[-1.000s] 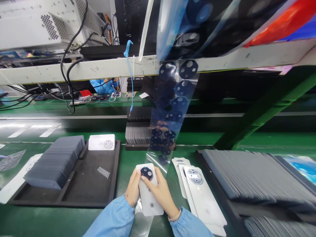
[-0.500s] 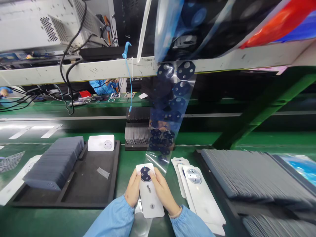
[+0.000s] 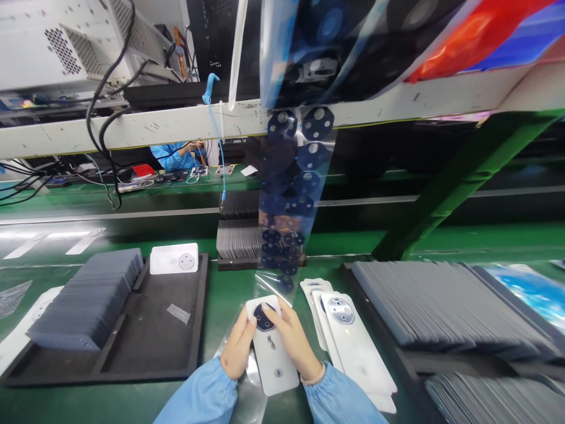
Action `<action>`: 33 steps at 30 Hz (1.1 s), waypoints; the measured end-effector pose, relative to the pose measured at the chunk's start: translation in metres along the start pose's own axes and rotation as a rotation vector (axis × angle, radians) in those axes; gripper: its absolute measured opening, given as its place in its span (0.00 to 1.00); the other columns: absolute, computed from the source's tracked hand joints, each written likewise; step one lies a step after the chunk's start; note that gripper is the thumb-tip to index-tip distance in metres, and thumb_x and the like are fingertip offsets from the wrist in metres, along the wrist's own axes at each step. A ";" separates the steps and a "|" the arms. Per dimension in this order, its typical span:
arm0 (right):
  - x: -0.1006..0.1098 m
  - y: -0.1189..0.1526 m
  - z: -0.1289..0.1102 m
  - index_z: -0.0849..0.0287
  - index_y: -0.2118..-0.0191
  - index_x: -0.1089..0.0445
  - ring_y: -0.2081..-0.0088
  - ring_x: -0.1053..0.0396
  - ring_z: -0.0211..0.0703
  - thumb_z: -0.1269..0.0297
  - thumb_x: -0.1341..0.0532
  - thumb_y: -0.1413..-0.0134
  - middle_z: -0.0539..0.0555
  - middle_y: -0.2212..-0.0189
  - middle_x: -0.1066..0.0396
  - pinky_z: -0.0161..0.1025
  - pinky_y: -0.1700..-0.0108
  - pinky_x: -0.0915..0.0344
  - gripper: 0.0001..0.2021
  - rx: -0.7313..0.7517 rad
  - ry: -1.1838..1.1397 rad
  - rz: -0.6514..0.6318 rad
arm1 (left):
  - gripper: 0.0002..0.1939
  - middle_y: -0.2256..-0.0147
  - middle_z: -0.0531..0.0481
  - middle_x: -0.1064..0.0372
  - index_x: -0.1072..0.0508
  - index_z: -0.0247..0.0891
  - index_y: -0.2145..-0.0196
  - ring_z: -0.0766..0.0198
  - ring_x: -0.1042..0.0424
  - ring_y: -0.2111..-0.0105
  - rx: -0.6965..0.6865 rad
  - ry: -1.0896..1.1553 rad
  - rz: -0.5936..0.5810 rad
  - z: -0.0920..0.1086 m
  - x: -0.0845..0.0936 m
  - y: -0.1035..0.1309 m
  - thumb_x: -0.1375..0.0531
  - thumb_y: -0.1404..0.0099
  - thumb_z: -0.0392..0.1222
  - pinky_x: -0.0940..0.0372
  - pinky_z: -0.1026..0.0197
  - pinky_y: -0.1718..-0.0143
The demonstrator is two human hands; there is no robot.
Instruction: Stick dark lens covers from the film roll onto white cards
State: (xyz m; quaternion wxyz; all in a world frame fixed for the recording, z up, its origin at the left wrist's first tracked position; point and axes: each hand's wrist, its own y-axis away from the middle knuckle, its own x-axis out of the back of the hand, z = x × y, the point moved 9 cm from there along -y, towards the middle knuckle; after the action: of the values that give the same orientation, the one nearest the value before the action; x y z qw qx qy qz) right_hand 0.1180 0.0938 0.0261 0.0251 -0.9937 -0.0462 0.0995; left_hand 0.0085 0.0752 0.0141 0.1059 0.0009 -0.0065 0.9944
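Between my two hands is a white phone back cover (image 3: pixel 275 368) with a dark octagonal camera sticker (image 3: pixel 263 323) at its top and dark lettering below. My left hand (image 3: pixel 237 346) is closed on its left edge, thumb near the sticker. My right hand (image 3: pixel 296 341) grips the right edge, its thumb pressed on the sticker. Just beyond my hands hangs a clear film strip (image 3: pixel 289 218) bearing rows of dark octagonal stickers. Several white phone covers (image 3: pixel 359 347) lie overlapped on the green bench to the right of my right hand.
At left, a black tray (image 3: pixel 152 330) holds a row of grey panels (image 3: pixel 88 297) and one white cover (image 3: pixel 174 259). More grey panels (image 3: pixel 441 300) fill a tray at right. A white beam (image 3: pixel 176 121) crosses above. A blue-sleeved person (image 3: pixel 174 156) works beyond.
My right thumb has moved inward over the camera sticker. The cover stays in both hands, tilted slightly differently. The whole view has shifted a little.
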 end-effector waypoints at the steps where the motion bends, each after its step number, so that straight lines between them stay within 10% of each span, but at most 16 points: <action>1: 0.000 0.000 0.001 0.64 0.64 0.36 0.64 0.37 0.38 0.48 0.40 0.50 0.53 0.67 0.33 0.33 0.59 0.39 0.21 -0.002 -0.018 -0.009 | 0.30 0.41 0.42 0.44 0.39 0.35 0.41 0.56 0.45 0.40 0.000 0.019 0.011 0.000 0.001 -0.001 0.49 0.35 0.56 0.51 0.55 0.37; 33: -0.004 -0.001 -0.004 0.63 0.63 0.35 0.61 0.36 0.38 0.52 0.40 0.48 0.52 0.66 0.33 0.34 0.56 0.38 0.16 -0.026 -0.096 -0.074 | 0.29 0.42 0.41 0.42 0.37 0.34 0.44 0.54 0.42 0.42 0.040 0.123 -0.001 -0.004 0.003 -0.006 0.44 0.38 0.54 0.48 0.55 0.39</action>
State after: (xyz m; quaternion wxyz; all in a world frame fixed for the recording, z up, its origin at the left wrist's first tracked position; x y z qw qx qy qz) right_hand 0.1148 0.0947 0.0309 0.0135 -0.9856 -0.0855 0.1453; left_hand 0.0070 0.0813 0.0098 0.1063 -0.0583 0.0198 0.9924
